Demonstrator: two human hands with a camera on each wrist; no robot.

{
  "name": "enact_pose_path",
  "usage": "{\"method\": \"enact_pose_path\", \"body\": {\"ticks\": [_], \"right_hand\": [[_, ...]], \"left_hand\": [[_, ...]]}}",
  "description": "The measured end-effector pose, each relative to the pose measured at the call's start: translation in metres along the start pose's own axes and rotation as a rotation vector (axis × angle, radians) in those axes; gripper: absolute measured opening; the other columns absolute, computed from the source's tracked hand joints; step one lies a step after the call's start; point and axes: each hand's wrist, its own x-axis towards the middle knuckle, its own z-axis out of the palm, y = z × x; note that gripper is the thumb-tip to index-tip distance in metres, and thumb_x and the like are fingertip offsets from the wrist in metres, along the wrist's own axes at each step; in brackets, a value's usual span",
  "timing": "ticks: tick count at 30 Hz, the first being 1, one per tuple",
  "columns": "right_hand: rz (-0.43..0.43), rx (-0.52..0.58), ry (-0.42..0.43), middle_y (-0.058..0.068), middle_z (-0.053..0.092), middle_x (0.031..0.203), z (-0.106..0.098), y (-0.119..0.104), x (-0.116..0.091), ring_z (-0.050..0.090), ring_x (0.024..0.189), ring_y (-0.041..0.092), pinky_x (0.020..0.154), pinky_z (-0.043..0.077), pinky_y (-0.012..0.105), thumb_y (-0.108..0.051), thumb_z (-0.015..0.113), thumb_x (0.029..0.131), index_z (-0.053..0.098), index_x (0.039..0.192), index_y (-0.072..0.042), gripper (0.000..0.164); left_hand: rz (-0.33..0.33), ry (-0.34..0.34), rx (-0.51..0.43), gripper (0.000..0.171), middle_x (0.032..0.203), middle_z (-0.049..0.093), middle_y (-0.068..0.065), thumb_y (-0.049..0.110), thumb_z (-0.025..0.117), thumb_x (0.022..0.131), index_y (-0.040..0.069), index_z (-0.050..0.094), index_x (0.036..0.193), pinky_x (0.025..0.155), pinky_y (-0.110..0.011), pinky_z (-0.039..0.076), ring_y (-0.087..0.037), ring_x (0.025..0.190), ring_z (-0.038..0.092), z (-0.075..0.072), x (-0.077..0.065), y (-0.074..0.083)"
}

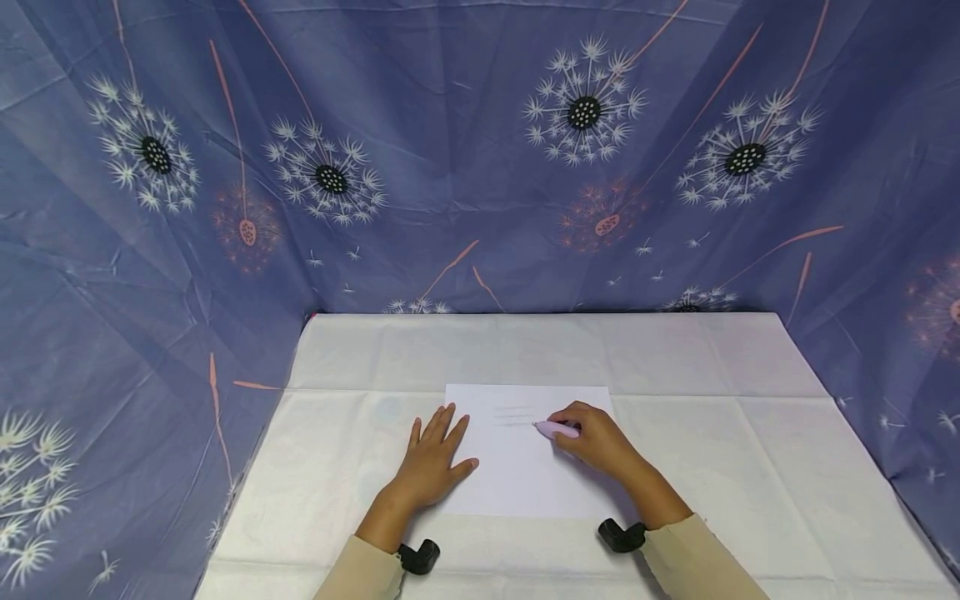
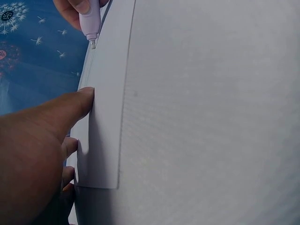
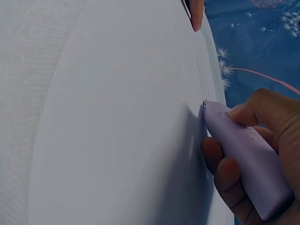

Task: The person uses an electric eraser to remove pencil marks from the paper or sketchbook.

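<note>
A white sheet of paper (image 1: 517, 483) lies on the white-covered table, with a few faint grey pencil lines (image 1: 513, 415) near its upper middle. My left hand (image 1: 432, 467) rests on the sheet's left side, fingers spread. My right hand (image 1: 600, 437) grips a chunky lavender electric eraser (image 3: 246, 154), thumb on its upper side and fingers curled beneath. In the right wrist view the eraser's narrow tip is right at the end of the lines. The left wrist view shows the tip pointing down at the paper, beyond my left thumb (image 2: 77, 105).
A white cloth with fold creases covers the table (image 1: 750, 467). Behind and beside it hangs a blue curtain (image 1: 465, 167) with dandelion prints. Black camera mounts (image 1: 621, 536) sit on both wrists, by the beige sleeves (image 1: 697, 562).
</note>
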Motion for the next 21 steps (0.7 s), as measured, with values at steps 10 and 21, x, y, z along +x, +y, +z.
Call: {"method": "enact_pose_path", "body": {"ticks": [10, 21], "right_hand": [[-0.01, 0.0, 0.005, -0.002, 0.071, 0.1, 0.0002, -0.0012, -0.0001, 0.057, 0.081, 0.01, 0.071, 0.047, 0.022, -0.009, 0.075, 0.085, 0.078, 0.108, -0.013, 0.023], [-0.008, 0.006, 0.001, -0.002, 0.071, 0.1, 0.0002, -0.0014, 0.0004, 0.057, 0.081, 0.01, 0.071, 0.047, 0.022, -0.009, 0.075, 0.086, 0.078, 0.108, -0.014, 0.023]], "left_hand": [[-0.015, -0.015, -0.001, 0.072, 0.169, 0.021, -0.016, 0.048, 0.059, 0.099, 0.011, 0.037, 0.157, 0.124, -0.066, 0.006, -0.037, 0.158, 0.015, 0.0002, 0.0003, -0.0003], [-0.002, -0.002, -0.005, 0.072, 0.168, 0.023, -0.019, 0.046, 0.06, 0.099, 0.009, 0.038, 0.156, 0.123, -0.067, 0.008, -0.039, 0.157, 0.017, -0.0015, 0.0001, 0.0006]]}}
